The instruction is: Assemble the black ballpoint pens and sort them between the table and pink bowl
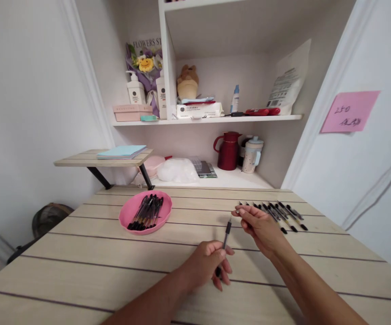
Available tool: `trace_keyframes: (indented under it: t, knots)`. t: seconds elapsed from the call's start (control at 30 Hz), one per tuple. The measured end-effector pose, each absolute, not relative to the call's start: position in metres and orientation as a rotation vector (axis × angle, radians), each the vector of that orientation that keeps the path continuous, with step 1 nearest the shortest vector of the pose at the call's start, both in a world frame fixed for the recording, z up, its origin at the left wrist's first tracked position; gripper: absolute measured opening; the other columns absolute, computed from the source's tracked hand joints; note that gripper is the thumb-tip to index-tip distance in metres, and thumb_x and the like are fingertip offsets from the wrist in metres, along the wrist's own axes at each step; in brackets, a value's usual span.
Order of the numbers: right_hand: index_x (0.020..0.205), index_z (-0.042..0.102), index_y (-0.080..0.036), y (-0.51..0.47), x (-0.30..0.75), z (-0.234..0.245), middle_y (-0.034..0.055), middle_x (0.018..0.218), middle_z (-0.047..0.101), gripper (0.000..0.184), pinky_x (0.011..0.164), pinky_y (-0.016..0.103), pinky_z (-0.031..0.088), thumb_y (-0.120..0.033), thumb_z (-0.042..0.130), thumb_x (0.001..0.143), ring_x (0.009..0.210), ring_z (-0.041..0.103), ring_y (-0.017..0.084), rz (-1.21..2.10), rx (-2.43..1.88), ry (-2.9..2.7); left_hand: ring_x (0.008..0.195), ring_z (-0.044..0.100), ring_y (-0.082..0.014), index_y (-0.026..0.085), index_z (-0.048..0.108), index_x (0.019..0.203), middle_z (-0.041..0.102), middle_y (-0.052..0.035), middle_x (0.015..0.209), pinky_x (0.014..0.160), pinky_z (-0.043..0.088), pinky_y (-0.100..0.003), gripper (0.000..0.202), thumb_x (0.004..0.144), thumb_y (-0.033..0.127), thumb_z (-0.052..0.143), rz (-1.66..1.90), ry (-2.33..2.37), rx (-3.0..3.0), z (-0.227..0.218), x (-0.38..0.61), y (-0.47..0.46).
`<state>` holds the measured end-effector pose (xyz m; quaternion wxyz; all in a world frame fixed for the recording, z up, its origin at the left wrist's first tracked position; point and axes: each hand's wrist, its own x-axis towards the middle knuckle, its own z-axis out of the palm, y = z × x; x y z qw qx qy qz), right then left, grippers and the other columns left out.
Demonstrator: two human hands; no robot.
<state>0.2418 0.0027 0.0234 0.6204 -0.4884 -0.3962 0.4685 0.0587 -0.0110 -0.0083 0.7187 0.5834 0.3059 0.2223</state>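
My left hand [212, 262] is closed around a pen [227, 229] with a dark grip, its bare tip pointing up and away from me. A black end of it shows below my fingers. Just right of the tip, my right hand [254, 223] pinches a small pale piece between thumb and fingers; it is too small to name. Behind my right hand, several black pens [283, 212] lie side by side on the table. Over to the left, a pink tray [124, 221] holds a pile of black capped pens [148, 212].
The slatted wooden table [114, 271] reaches back to a white shelf unit. A small raised stand [80, 158] with blue paper [123, 151] rises behind the tray. A red jug [228, 151] and a pale cup [252, 155] stand on the lower shelf. A pink note [350, 112] hangs at right.
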Motion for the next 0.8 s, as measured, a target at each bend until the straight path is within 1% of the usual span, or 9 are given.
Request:
trace_keyframes:
  t: [0.1, 0.23, 0.3, 0.5, 0.7, 0.73, 0.8]
  knots:
    - [0.081, 0.062, -0.017, -0.002, 0.238, 0.027, 0.0041, 0.079, 0.062, 0.031, 0.040, 0.021, 0.021, -0.042, 0.067, 0.063, 0.045, 0.037, 0.004, 1.078, -1.088, -0.952, 0.046, 0.055, -0.0107, 0.013, 0.051, 0.097, 0.053, -0.0010, 0.064, 0.036, 0.039, -0.018, 0.034, 0.076, 0.038, 0.045, 0.473, 0.675, 1.309, -0.008, 0.059, -0.010]
    - [0.076, 0.062, -0.016, -0.005, 0.235, 0.030, -0.0022, 0.059, 0.052, 0.029, 0.041, 0.021, 0.022, -0.042, 0.067, 0.064, 0.044, 0.036, 0.005, 1.065, -1.120, -1.056, 0.045, 0.054, -0.0100, 0.013, 0.051, 0.098, 0.054, -0.0010, 0.065, 0.036, 0.038, -0.018, 0.036, 0.076, 0.041, 0.046, 0.462, 0.678, 1.316, -0.009, 0.060, -0.010]
    - [0.075, 0.062, -0.017, -0.007, 0.235, 0.030, -0.0040, 0.055, 0.048, 0.028, 0.043, 0.021, 0.023, -0.043, 0.066, 0.065, 0.045, 0.036, 0.005, 1.078, -1.134, -1.105, 0.045, 0.054, -0.0096, 0.013, 0.051, 0.099, 0.054, -0.0010, 0.066, 0.036, 0.038, -0.018, 0.037, 0.076, 0.041, 0.046, 0.465, 0.680, 1.318, -0.008, 0.059, -0.010]
    - [0.069, 0.060, -0.016, -0.009, 0.234, 0.029, -0.0055, 0.050, 0.045, 0.029, 0.043, 0.022, 0.022, -0.044, 0.065, 0.065, 0.043, 0.034, 0.005, 1.105, -1.168, -1.151, 0.045, 0.054, -0.0090, 0.014, 0.051, 0.099, 0.054, -0.0008, 0.066, 0.036, 0.038, -0.018, 0.037, 0.076, 0.042, 0.044, 0.459, 0.691, 1.354, -0.008, 0.059, -0.011]
    - [0.061, 0.053, -0.017, -0.009, 0.231, 0.026, -0.0069, 0.043, 0.040, 0.032, 0.042, 0.022, 0.019, -0.045, 0.068, 0.060, 0.041, 0.032, 0.005, 1.080, -1.219, -1.126, 0.045, 0.052, -0.0082, 0.014, 0.051, 0.098, 0.052, -0.0002, 0.064, 0.035, 0.037, -0.016, 0.036, 0.077, 0.041, 0.043, 0.492, 0.720, 1.387, -0.009, 0.061, -0.015]
    - [0.061, 0.053, -0.017, -0.010, 0.231, 0.027, -0.0066, 0.043, 0.040, 0.032, 0.042, 0.022, 0.019, -0.046, 0.068, 0.060, 0.041, 0.032, 0.006, 1.090, -1.222, -1.126, 0.045, 0.052, -0.0082, 0.014, 0.051, 0.098, 0.052, -0.0001, 0.064, 0.035, 0.037, -0.016, 0.035, 0.077, 0.040, 0.042, 0.495, 0.718, 1.386, -0.008, 0.061, -0.015]
    - [0.068, 0.057, -0.017, -0.013, 0.230, 0.030, -0.0037, 0.050, 0.048, 0.033, 0.042, 0.022, 0.019, -0.049, 0.065, 0.063, 0.043, 0.034, 0.006, 1.136, -1.191, -1.124, 0.045, 0.053, -0.0081, 0.014, 0.051, 0.097, 0.052, 0.0000, 0.064, 0.035, 0.037, -0.016, 0.034, 0.077, 0.039, 0.042, 0.500, 0.714, 1.381, -0.007, 0.061, -0.016]
